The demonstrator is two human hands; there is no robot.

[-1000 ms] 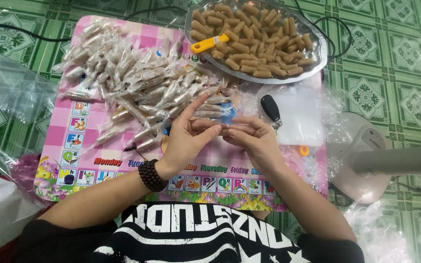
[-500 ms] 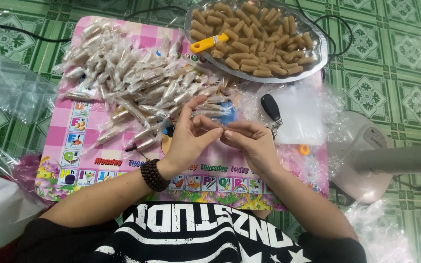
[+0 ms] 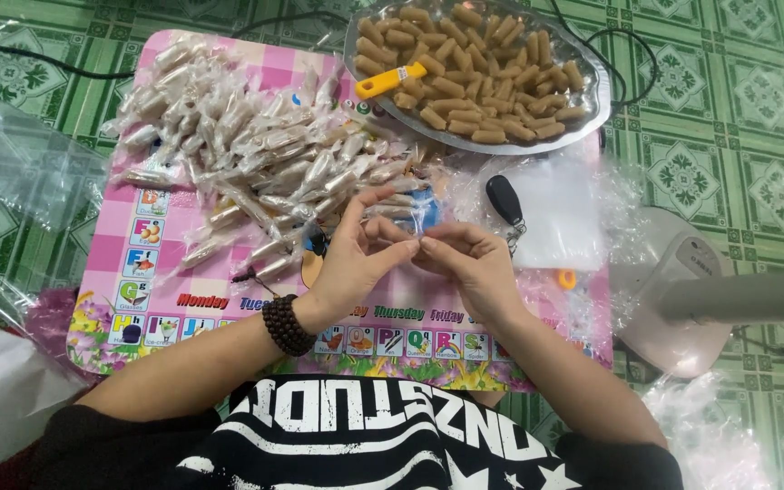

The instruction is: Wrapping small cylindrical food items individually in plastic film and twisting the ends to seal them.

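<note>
Left hand (image 3: pixel 356 263) and right hand (image 3: pixel 465 263) meet near the mat's (image 3: pixel 129 272) middle; fingertips of both pinched shut on a small clear-wrapped candy (image 3: pixel 416 238) between them, left index lifted; beaded bracelet (image 3: pixel 285 324) on left wrist; pile of wrapped candies (image 3: pixel 256 154) far left on the mat; metal tray (image 3: pixel 592 109) of brown unwrapped rolls far right, yellow-handled tool (image 3: pixel 392 80) on them; black key fob (image 3: pixel 504 200) just right of the hands.

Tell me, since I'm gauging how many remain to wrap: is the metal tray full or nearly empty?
Full. The metal tray is heaped with brown unwrapped rolls, which cover its bottom almost entirely; a yellow-handled tool lies among them.
</note>
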